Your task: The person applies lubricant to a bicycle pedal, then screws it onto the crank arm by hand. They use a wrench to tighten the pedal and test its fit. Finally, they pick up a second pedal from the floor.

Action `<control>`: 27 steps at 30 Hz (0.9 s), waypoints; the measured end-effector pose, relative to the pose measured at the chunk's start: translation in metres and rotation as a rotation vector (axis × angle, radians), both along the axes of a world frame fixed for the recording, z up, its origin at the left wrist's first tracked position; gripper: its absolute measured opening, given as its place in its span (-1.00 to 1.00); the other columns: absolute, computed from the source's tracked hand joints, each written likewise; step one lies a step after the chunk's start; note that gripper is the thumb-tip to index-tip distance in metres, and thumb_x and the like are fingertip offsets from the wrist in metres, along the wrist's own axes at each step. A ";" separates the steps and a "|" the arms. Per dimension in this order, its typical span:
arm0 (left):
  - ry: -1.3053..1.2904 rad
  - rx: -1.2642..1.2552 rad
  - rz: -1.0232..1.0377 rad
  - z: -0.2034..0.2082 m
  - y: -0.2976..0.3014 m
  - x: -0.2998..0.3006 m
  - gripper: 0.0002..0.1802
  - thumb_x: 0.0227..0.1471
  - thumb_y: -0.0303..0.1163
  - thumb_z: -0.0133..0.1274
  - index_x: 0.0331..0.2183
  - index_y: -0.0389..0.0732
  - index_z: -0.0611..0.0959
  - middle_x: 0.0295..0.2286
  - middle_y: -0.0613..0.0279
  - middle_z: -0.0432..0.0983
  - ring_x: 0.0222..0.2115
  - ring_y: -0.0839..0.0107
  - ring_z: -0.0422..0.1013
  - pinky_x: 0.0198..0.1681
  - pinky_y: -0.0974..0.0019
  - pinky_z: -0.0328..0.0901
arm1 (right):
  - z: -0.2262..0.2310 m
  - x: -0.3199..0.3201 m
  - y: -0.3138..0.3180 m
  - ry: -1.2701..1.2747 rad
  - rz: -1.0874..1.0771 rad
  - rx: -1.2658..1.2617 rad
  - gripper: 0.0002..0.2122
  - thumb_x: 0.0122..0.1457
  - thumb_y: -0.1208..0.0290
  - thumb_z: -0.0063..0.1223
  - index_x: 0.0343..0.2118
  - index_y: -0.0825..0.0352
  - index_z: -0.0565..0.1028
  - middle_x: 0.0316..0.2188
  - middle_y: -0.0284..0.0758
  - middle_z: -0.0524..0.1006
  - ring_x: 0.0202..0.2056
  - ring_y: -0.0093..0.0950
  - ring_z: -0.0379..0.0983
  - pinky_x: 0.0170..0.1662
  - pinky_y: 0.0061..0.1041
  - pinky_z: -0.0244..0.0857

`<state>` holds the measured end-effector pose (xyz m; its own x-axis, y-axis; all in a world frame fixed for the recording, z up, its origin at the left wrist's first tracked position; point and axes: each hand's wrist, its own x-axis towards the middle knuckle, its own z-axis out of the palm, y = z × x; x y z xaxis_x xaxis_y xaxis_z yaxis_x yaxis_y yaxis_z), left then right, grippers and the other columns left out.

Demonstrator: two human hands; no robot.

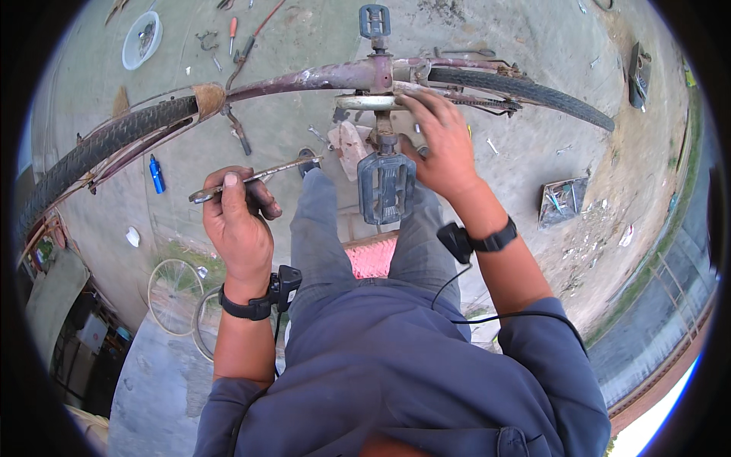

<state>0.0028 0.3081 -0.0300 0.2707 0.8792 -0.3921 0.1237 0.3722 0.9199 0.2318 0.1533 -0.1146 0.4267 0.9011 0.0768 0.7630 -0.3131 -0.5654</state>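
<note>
A purple bicycle frame point(304, 82) lies crosswise in front of me, its pedals sticking out toward and away from me. The near black pedal point(387, 189) hangs over my lap on its crank arm point(383, 122). My left hand point(242, 217) is closed around a long, worn metal hand tool point(282, 167), whose thin end points right toward the crank; its exact kind is unclear. My right hand point(444, 145) curls at the right edge of the pale chainring point(365, 102), fingers over it and thumb lower, beside the crank. Its fingertips are partly hidden.
A stone block point(350, 150) stands beneath the crank. On the ground lie a blue bottle point(157, 174), a red-handled screwdriver point(232, 34), several spanners and a tool tray point(562, 202). A white basin point(142, 39) sits far left; a bare wheel rim point(176, 297) is near left.
</note>
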 end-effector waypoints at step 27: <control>0.037 -0.094 -0.065 -0.004 -0.025 -0.023 -0.77 0.31 -0.25 -0.12 -0.27 -0.22 0.48 -0.62 0.28 0.39 -0.67 0.54 0.31 -0.60 0.45 0.20 | 0.047 -0.052 -0.055 1.444 -0.554 0.079 -0.70 0.23 0.41 0.18 -0.04 0.44 0.48 -0.20 -0.35 0.59 -0.22 -0.60 0.50 -0.10 -0.53 0.42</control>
<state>-0.0205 0.2830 -0.0340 0.3099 0.8191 -0.4827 0.1837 0.4465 0.8757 0.1800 0.0985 -0.0679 0.4451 0.6245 -0.6418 -0.6246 -0.2970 -0.7222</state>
